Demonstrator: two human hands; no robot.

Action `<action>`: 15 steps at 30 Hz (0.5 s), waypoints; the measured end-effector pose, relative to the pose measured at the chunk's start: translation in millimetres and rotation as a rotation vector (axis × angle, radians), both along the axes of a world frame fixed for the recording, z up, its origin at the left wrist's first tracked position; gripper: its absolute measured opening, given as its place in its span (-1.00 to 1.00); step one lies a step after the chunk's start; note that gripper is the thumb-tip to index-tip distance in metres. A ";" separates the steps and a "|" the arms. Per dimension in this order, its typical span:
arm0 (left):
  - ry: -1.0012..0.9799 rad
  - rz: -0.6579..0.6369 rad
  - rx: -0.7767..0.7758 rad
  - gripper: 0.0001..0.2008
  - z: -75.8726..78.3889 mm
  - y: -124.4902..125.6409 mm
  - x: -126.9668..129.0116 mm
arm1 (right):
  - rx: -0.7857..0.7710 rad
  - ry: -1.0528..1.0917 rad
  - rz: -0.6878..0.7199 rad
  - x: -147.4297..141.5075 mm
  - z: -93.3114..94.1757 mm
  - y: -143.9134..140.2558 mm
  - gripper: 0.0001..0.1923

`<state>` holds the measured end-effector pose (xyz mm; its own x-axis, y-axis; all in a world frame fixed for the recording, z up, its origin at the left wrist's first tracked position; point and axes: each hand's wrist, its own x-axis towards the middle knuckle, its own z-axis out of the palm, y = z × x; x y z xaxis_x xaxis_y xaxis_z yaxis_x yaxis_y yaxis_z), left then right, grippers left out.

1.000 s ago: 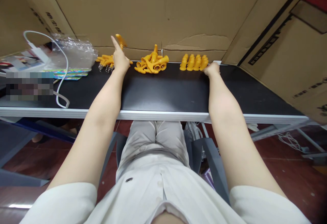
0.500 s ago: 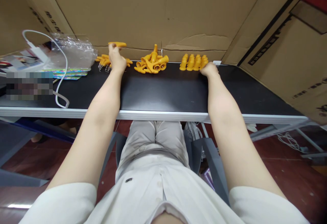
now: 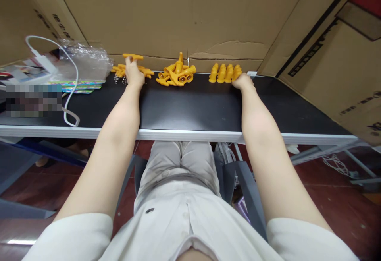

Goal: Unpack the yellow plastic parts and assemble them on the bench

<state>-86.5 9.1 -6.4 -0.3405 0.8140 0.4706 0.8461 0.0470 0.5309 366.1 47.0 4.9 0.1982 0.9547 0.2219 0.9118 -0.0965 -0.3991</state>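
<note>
The left hand [image 3: 133,74] pinches an orange T-shaped plastic piece [image 3: 132,57] — raised above the left pile [image 3: 119,70]. The right hand [image 3: 243,81] rests curled against the row of orange pieces [image 3: 224,73] — its grip cannot be made out.

Four upright ribbed orange plastic pieces [image 3: 225,73] stand in one row at 12 o'clock on the one black table [image 3: 193,106]. Two loose heaps of orange plastic parts, the trumpet-shaped ones [image 3: 176,74] and the ones with springs [image 3: 120,71], lie at 11 o'clock, too tangled to count. One white cable [image 3: 71,82] lies at 10 o'clock.
</note>
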 end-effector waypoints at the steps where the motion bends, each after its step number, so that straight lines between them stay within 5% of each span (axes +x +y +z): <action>1: 0.006 0.022 -0.047 -0.47 -1.8 -0.2 -0.5 | -0.031 0.002 -0.026 -1.8 1.6 -2.4 -0.31; 5: -0.002 0.068 -0.222 -0.49 -11.0 2.3 -5.6 | -0.090 0.028 -0.099 -11.3 9.1 -13.8 -0.27; 10: -0.060 -0.014 -0.201 -0.27 -17.0 10.0 -14.6 | -0.060 0.037 -0.111 -18.0 13.9 -19.2 -0.33; 15: -0.087 0.002 -0.141 -0.32 -20.2 11.5 -13.9 | -0.001 0.000 -0.170 -20.1 17.0 -15.8 -0.43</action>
